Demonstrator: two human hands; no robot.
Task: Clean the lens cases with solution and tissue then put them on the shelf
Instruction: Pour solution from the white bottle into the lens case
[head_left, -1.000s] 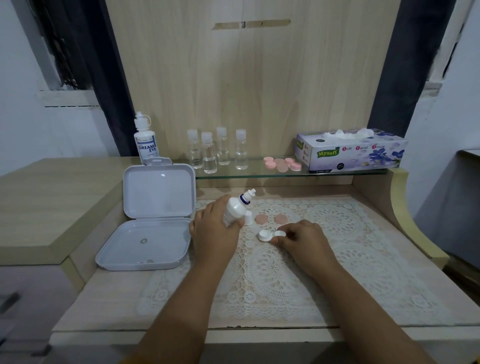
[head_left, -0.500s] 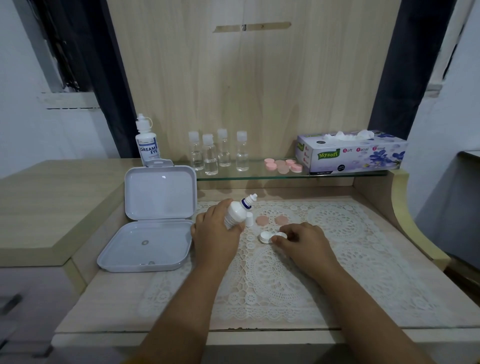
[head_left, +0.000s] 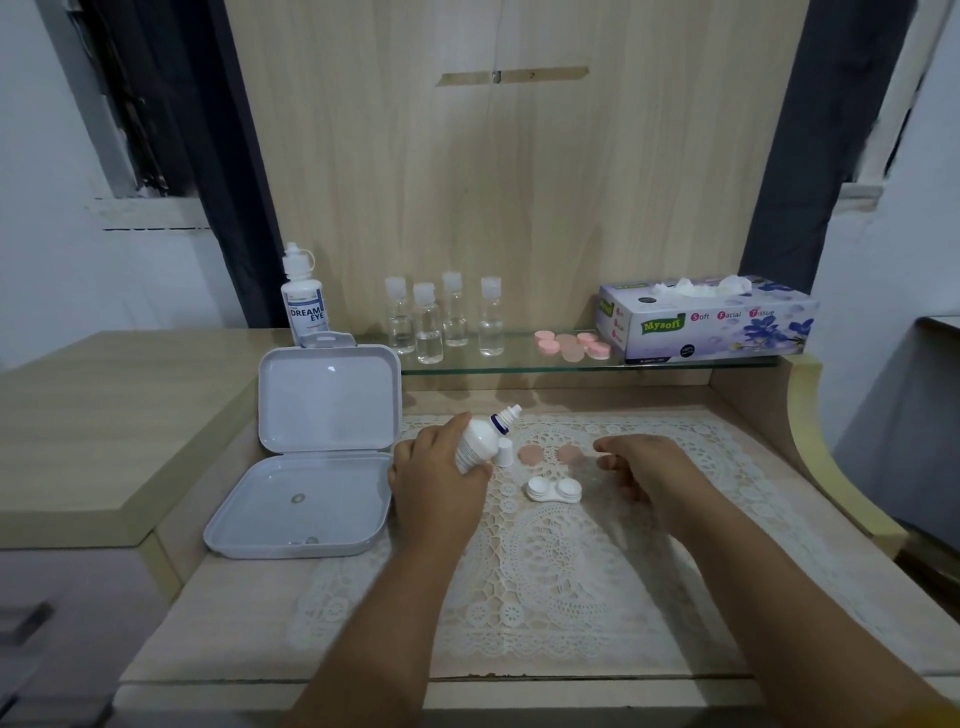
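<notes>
Head view, looking down at a wooden surface (head_left: 249, 613) covered by a white lace mat (head_left: 571, 571).

Left hand (head_left: 436, 483) — curled round a small white solution bottle (head_left: 475, 444), cap off, nozzle tilted up and to the right. Loose white cap (head_left: 503, 451) upright on the mat just right of the bottle.

Right hand (head_left: 647, 467) — raised just above the mat, fingers loosely curled, holding nothing; slightly blurred.

White lens case (head_left: 554, 490) on the mat between the two hands, touched by neither, both wells uncovered. Two pale pink round lids (head_left: 531, 453) flat on the mat just beyond the case.

Open white plastic box (head_left: 311, 467) at left, lid upright against the step of the surface, base flat; a few tiny items inside, too small to identify.

Glass shelf (head_left: 519, 358) at the far edge: four small clear bottles (head_left: 441, 322) in a loose row at left, a cluster of pink lens cases (head_left: 571, 344) at centre, tissue box (head_left: 706, 317) at right with tissue protruding from the top. Larger labelled solution bottle (head_left: 304, 296) upright at far left, behind the box lid.
</notes>
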